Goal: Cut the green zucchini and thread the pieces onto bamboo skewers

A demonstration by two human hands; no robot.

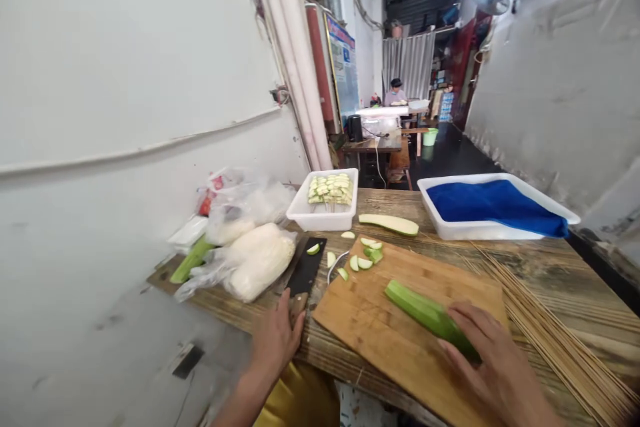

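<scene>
My right hand [493, 363] rests with curled fingers on a long green zucchini piece [425, 310], holding it down on the wooden cutting board [380, 333]. At the table's near edge, my left hand [275, 340] is closed round the handle of a black cleaver [306, 269], whose blade lies flat on the table left of the board. A few cut zucchini slices [367, 257] lie at the board's far corner. Another zucchini half [389, 223] lies beyond the board.
A white tray of skewered zucchini slices [327, 203] stands behind the cleaver. A white tray holding a blue cloth [493, 207] is at the right. Bamboo skewers [545, 320] lie along the right side. Plastic bags [250, 247] sit by the wall. A person sits far back.
</scene>
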